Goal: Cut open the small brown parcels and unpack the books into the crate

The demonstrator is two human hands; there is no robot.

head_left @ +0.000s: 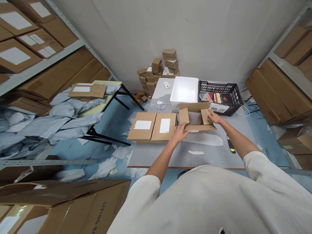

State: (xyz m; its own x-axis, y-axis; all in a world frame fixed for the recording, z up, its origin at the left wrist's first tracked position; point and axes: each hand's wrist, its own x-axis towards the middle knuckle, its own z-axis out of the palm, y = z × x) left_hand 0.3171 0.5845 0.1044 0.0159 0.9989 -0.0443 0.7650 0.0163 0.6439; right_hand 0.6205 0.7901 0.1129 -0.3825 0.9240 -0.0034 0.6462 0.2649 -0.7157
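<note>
An open cardboard box [198, 127] stands on the grey table in front of me, with its flaps raised and spread. Inside it lies a pale, whitish wrapped item [195, 118] whose kind I cannot make out. My left hand [179, 132] grips the front left corner of this box, fingers over the edge. At the opposite side, my right hand [213, 116] has its fingers closed on the right flap [206, 117]. Left of the open box, two closed cardboard boxes [142, 126] with white labels sit side by side.
Behind the open box are a white foam bin [184, 91] and a black plastic crate [236, 94] holding packets. A utility knife [231, 145] lies at the right. White cable [163, 106] and a phone [166, 85] rest farther back. Grey mailer bags [73, 113] cover a side table.
</note>
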